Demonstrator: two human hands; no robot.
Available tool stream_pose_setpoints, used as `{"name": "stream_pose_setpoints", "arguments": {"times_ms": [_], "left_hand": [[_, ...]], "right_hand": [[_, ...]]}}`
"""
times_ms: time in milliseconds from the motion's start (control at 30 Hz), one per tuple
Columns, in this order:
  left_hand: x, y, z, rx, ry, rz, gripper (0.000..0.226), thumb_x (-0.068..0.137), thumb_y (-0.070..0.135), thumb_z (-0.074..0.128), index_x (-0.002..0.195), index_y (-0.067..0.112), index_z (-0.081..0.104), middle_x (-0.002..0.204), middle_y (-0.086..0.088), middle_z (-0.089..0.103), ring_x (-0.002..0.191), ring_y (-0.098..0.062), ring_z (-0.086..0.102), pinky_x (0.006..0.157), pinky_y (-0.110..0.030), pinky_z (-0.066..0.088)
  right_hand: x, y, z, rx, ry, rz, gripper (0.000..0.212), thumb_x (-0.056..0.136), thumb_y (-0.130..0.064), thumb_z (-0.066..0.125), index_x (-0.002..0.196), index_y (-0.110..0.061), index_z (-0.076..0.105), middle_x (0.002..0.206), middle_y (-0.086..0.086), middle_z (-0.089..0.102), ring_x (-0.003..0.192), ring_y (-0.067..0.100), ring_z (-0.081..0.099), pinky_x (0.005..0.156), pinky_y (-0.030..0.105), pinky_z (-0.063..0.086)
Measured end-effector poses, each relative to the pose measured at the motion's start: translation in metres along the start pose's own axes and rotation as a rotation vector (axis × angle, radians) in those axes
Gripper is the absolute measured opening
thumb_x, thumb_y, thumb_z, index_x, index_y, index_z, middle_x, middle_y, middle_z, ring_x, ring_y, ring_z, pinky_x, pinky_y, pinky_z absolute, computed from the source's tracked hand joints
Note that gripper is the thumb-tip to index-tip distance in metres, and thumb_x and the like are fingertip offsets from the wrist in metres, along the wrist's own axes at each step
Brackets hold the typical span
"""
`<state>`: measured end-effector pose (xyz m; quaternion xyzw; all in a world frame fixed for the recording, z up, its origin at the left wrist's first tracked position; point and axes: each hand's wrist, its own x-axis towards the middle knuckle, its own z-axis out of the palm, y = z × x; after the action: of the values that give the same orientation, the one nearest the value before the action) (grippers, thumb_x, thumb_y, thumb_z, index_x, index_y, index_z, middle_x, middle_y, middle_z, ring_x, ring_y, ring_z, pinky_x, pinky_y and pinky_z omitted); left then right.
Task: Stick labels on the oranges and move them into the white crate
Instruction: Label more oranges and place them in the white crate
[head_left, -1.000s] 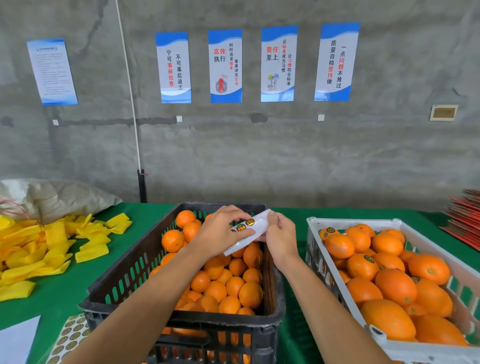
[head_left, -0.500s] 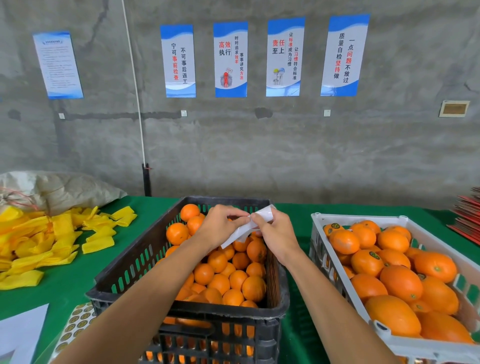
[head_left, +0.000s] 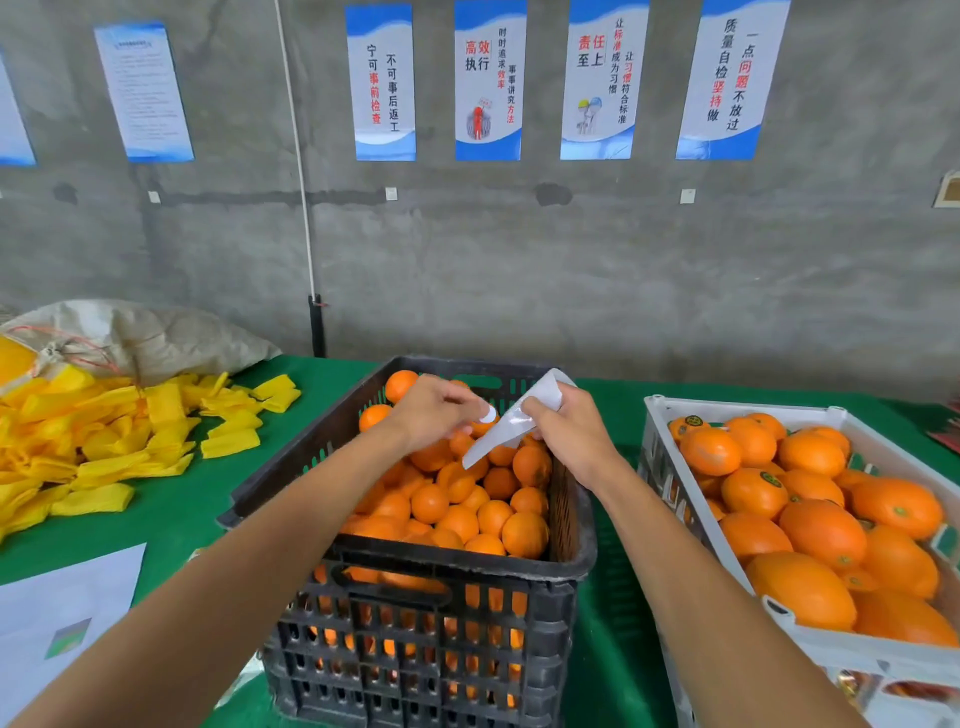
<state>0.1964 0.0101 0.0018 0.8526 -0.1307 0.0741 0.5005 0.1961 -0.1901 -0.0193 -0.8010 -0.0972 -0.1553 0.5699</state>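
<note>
From the head camera, both hands meet above the far half of a black crate (head_left: 415, 566) heaped with unlabelled oranges (head_left: 524, 532). The right hand (head_left: 571, 441) pinches a white backing strip (head_left: 511, 423) between thumb and curled fingers; the strip's long axis runs on a slant, its upper end by the far rim of the black crate and its lower, pointed end hanging down and toward the left over the fruit. The left hand (head_left: 434, 413) has its fingers curled in, and thumb and forefinger pinch a small round label (head_left: 487, 414) at its fingertips, just beside the strip's left edge — whether the label is wholly free of the strip cannot be told. To the right stands the white crate (head_left: 675, 467), its long side running away from the camera, filled with larger oranges (head_left: 823, 532); several of those at the far end show a dark round sticker on top. The two crates sit near each other on a green table cover (head_left: 171, 509). On the left of the table lies a loose pile of yellow foam sleeves (head_left: 104, 441), with a grey woven sack (head_left: 156, 335) behind it, and a white printed sheet (head_left: 62, 618) lies at the near left corner. Behind the table rises a bare concrete wall (head_left: 519, 260) hung with blue-and-white posters (head_left: 488, 80) in Chinese characters, and a thin pale cord (head_left: 301, 171) runs down it to a dark post.
</note>
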Motion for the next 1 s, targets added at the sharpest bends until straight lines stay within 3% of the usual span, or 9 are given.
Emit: {"name": "stream_pose_setpoints", "arguments": {"times_ms": [133, 233, 333, 467, 600, 767, 933, 1000], "left_hand": [[-0.031, -0.022, -0.021, 0.38, -0.294, 0.144, 0.006, 0.09, 0.013, 0.077, 0.09, 0.011, 0.082, 0.085, 0.007, 0.079, 0.078, -0.001, 0.07, 0.071, -0.017, 0.055], [-0.05, -0.031, -0.029, 0.462, -0.488, 0.113, 0.007, 0.087, 0.016, 0.076, 0.086, 0.017, 0.082, 0.086, 0.012, 0.078, 0.085, -0.003, 0.072, 0.078, -0.022, 0.058], [-0.058, -0.032, -0.033, 0.417, -0.534, 0.06, 0.005, 0.085, 0.015, 0.078, 0.084, 0.017, 0.082, 0.085, 0.008, 0.079, 0.084, -0.012, 0.075, 0.078, -0.031, 0.062], [-0.062, -0.026, -0.034, 0.405, -0.56, 0.002, 0.003, 0.083, 0.015, 0.081, 0.082, 0.016, 0.082, 0.085, 0.004, 0.079, 0.084, -0.018, 0.075, 0.081, -0.038, 0.063], [-0.061, -0.017, -0.043, 0.407, -0.611, -0.096, 0.005, 0.086, 0.022, 0.08, 0.088, 0.019, 0.083, 0.089, 0.005, 0.079, 0.085, -0.014, 0.075, 0.072, -0.026, 0.06], [-0.057, -0.005, -0.051, 0.361, -0.705, -0.309, 0.02, 0.087, 0.025, 0.081, 0.104, 0.013, 0.081, 0.098, 0.0, 0.08, 0.097, -0.015, 0.075, 0.078, -0.025, 0.059], [-0.056, 0.008, -0.049, 0.399, -0.788, -0.437, 0.028, 0.094, 0.024, 0.073, 0.116, 0.007, 0.076, 0.111, -0.01, 0.077, 0.109, -0.025, 0.073, 0.097, -0.046, 0.058], [-0.057, 0.013, -0.047, 0.42, -0.835, -0.49, 0.031, 0.101, 0.029, 0.064, 0.119, 0.005, 0.075, 0.11, -0.006, 0.078, 0.112, -0.023, 0.071, 0.1, -0.051, 0.056]], "right_hand": [[0.0, 0.0, 0.0, -0.004, 0.012, -0.001, 0.014, 0.095, -0.015, 0.063, 0.09, -0.004, 0.07, 0.079, 0.007, 0.069, 0.07, 0.017, 0.064, 0.06, 0.03, 0.049], [0.001, 0.0, 0.002, -0.004, 0.009, 0.01, 0.013, 0.096, -0.016, 0.062, 0.096, -0.006, 0.072, 0.087, 0.009, 0.072, 0.078, 0.018, 0.069, 0.06, 0.027, 0.053], [0.001, 0.001, 0.003, -0.006, 0.013, 0.019, 0.014, 0.097, -0.017, 0.062, 0.097, -0.007, 0.072, 0.089, 0.009, 0.072, 0.081, 0.019, 0.07, 0.063, 0.029, 0.055], [0.001, 0.002, 0.003, -0.016, 0.022, 0.021, 0.014, 0.097, -0.018, 0.062, 0.096, -0.009, 0.072, 0.086, 0.006, 0.072, 0.07, 0.011, 0.069, 0.055, 0.019, 0.05], [0.001, 0.002, 0.003, -0.009, 0.02, 0.018, 0.013, 0.098, -0.019, 0.061, 0.095, -0.012, 0.071, 0.088, 0.006, 0.073, 0.072, 0.012, 0.07, 0.056, 0.019, 0.051], [0.002, 0.004, 0.004, 0.005, 0.028, 0.028, 0.013, 0.097, -0.02, 0.061, 0.096, -0.012, 0.072, 0.091, 0.007, 0.073, 0.077, 0.013, 0.072, 0.058, 0.02, 0.053], [0.003, 0.007, 0.004, 0.022, 0.034, 0.03, 0.012, 0.098, -0.023, 0.061, 0.097, -0.015, 0.071, 0.095, 0.007, 0.073, 0.083, 0.016, 0.073, 0.07, 0.034, 0.061], [0.004, 0.008, 0.004, 0.039, 0.038, 0.033, 0.011, 0.098, -0.023, 0.062, 0.097, -0.016, 0.07, 0.094, 0.007, 0.073, 0.083, 0.016, 0.073, 0.073, 0.037, 0.062]]}}
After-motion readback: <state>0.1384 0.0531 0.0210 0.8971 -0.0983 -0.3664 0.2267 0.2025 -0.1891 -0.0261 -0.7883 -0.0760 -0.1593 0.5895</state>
